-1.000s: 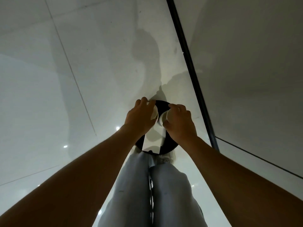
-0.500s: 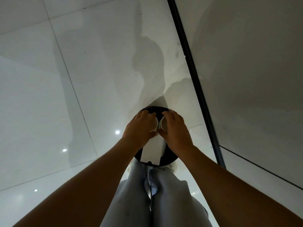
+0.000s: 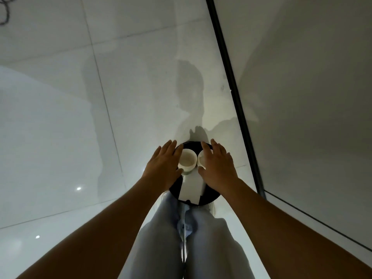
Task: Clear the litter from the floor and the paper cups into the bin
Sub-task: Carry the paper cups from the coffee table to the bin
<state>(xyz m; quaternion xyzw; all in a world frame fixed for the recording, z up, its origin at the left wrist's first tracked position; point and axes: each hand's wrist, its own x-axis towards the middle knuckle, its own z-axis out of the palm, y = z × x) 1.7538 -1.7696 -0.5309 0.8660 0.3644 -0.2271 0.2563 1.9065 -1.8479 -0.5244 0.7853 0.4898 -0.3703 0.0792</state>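
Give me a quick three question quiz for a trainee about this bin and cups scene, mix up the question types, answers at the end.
1. True or false: the left hand grips a paper cup.
2. How many paper cups show over the black bin?
3. Multiple choice: the white paper sheet lies A) on the floor, B) across the bin's mouth, C) in the right hand.

Key: 1 false, its fingers are spread open beside the left cup. 2 two; the right cup is partly hidden. 3 B.
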